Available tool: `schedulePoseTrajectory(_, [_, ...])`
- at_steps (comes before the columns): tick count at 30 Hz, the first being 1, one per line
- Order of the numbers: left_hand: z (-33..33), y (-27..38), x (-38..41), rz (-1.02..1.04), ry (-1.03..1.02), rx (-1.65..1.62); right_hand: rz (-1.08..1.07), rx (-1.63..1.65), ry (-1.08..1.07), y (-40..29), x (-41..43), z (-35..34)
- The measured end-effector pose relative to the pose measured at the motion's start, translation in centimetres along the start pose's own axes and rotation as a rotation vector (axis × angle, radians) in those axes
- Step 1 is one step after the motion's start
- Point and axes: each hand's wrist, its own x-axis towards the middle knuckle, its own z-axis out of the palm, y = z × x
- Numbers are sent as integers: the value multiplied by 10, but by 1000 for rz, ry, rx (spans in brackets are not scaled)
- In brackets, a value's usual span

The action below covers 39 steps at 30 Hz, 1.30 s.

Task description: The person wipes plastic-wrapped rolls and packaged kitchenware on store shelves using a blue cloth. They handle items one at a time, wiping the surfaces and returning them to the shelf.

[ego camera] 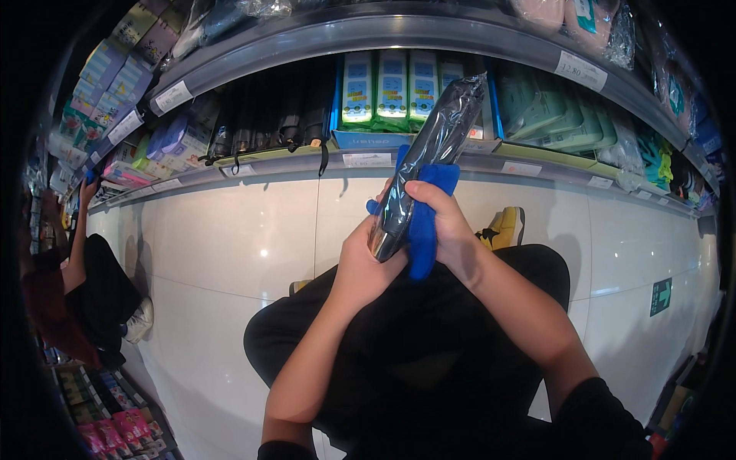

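A black folded umbrella (434, 135) in a clear plastic sleeve slants up and to the right in front of me, over my lap. My left hand (365, 264) grips its lower end. A blue cloth (424, 230) is in my right hand (440, 215), whose thumb presses on the umbrella's plastic from the right. The cloth wraps partly behind the umbrella and hangs below my right hand. Part of my left hand's fingers is hidden behind the umbrella. Beyond it, similar dark folded umbrellas (270, 126) lie side by side on the lower shelf.
The grey shelf edge (368, 31) with price tags curves above the lower shelf. A blue display box (368, 140) holds green-and-white packs (391, 92), beside pale green packages (552, 118). Another person (75, 282) crouches at left, a hand on the shelf. Pink packs (123, 431) fill a low rack behind.
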Motion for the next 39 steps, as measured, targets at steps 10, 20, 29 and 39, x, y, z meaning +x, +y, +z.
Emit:
schedulePoseTrajectory(10, [-25,-10,2,-205,-508,-651,54,-18,-110,-12,-1,-7])
schedulePoseTrajectory(20, [-20,-14,0,-385,-464,-529,-5,-217,-311,-12,-2,-4])
schedulePoseTrajectory(29, [-6,-12,-6,-202,-129,-65,-124,-160,-150,5,-4,16])
schedulePoseTrajectory(39, [9,4,-7,-23,197,800,-62,-178,23,5,0,13])
